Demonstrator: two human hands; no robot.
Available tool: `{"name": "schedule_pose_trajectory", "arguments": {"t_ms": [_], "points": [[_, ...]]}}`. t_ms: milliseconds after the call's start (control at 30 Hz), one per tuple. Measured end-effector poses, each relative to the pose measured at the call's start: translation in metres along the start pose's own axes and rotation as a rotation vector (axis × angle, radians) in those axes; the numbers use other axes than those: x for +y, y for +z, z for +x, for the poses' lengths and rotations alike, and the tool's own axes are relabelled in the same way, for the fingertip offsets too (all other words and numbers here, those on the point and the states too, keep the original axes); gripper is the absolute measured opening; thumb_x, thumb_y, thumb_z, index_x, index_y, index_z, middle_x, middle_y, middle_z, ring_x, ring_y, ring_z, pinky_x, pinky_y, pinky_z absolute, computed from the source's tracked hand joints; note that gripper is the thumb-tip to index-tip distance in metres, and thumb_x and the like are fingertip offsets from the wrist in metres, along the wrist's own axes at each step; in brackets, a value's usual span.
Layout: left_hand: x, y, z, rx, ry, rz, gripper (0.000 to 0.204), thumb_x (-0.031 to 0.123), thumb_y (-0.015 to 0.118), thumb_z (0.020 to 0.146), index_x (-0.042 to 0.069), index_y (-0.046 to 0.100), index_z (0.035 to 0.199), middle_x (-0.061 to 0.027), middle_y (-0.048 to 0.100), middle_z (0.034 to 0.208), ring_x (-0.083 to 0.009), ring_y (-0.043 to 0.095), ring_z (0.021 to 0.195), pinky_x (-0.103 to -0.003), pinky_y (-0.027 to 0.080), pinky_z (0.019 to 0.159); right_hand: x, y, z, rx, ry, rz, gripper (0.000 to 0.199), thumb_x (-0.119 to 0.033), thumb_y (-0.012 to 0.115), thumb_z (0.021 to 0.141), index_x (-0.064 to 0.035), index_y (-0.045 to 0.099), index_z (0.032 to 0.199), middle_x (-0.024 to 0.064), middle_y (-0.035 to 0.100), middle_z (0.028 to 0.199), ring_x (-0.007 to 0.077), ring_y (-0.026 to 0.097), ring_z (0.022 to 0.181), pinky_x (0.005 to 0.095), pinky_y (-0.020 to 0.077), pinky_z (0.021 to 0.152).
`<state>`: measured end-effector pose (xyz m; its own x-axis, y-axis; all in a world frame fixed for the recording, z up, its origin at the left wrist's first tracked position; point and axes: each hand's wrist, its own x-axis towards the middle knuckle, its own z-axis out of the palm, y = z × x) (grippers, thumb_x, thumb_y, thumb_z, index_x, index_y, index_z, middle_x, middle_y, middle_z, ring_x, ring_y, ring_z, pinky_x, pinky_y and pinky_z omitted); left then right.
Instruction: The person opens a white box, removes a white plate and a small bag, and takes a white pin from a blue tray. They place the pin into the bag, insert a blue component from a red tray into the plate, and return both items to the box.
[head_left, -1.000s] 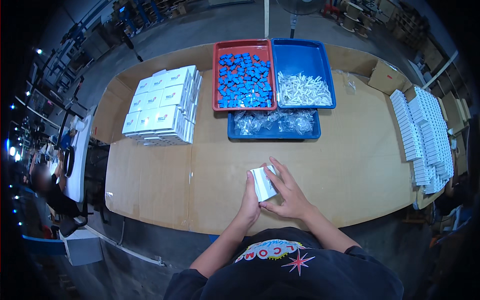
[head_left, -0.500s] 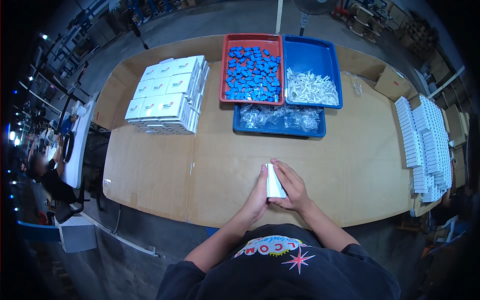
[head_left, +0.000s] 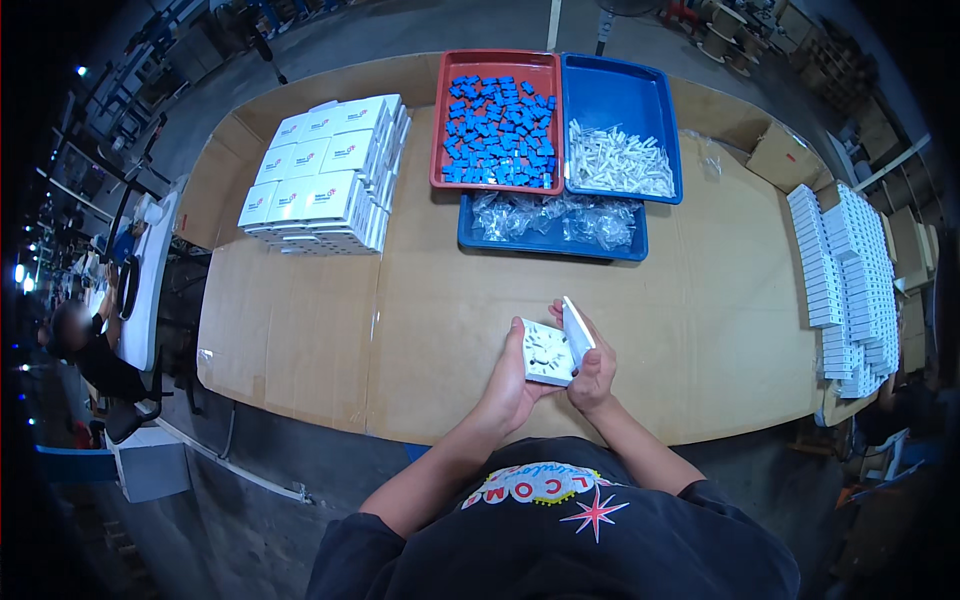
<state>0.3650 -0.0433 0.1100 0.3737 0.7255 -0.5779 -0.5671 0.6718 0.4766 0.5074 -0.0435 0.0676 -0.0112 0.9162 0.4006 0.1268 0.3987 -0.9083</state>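
Your left hand (head_left: 508, 385) grips the square white box (head_left: 547, 352), open face up. Your right hand (head_left: 594, 372) clamps its lid flap (head_left: 577, 330), long axis running near to far.

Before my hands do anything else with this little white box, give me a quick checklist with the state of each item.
1. White box held by the left hand: ok.
2. Flap open, right hand on it: ok.
3. Box contents in place: cannot tell.
4. Red tray stocked with blue parts: ok.
5. Blue tray stocked with white parts: ok.
6. Bare table ahead of the hands: ok.
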Motion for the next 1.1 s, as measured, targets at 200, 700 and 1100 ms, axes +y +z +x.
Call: {"name": "schedule_pose_trajectory", "arguments": {"t_ms": [200, 700, 1100], "points": [[0.002, 0.002, -0.002, -0.050, 0.024, -0.027, 0.070, 0.062, 0.024, 0.110, 0.007, 0.049, 0.143, -0.0152, 0.064, 0.135, -0.0299, 0.066, 0.124, -0.052, 0.053, 0.105, -0.003, -0.003, 0.010, 0.001, -0.020, 0.107, 0.087, -0.065, 0.035, 0.107, 0.0119, 0.047, 0.148, 0.0283, 0.060, 0.141, 0.0366, 0.061, 0.132, 0.0450, 0.0483, 0.109], [-0.018, -0.090, 0.028, 0.117, 0.877, 0.688, 0.052, 0.031, 0.030, 0.112, 0.000, 0.038, 0.154, -0.0218, 0.058, 0.141, -0.0284, 0.060, 0.127, -0.039, 0.046, 0.110, 0.021, -0.046, 0.011, -0.066, 0.101, -0.381, 0.032, -0.014, 0.086, 0.081, -0.0024, 0.061, 0.097, 0.0187, 0.060, 0.128, 0.0364, 0.060, 0.124, 0.0501, 0.0469, 0.107], [-0.015, -0.111, -0.010, 0.103, 0.933, 1.704, 0.037, 0.013, 0.062, 0.096, 0.017, 0.068, 0.133, -0.0198, 0.050, 0.151, -0.0449, 0.043, 0.144, -0.067, 0.029, 0.117, 0.009, -0.064, -0.053, -0.425, 0.119, -0.603, 0.028, -0.024, 0.076, 0.093, -0.0072, 0.069, 0.114, 0.0078, 0.067, 0.131, 0.0296, 0.057, 0.136, 0.0622, 0.0324, 0.121]]}}
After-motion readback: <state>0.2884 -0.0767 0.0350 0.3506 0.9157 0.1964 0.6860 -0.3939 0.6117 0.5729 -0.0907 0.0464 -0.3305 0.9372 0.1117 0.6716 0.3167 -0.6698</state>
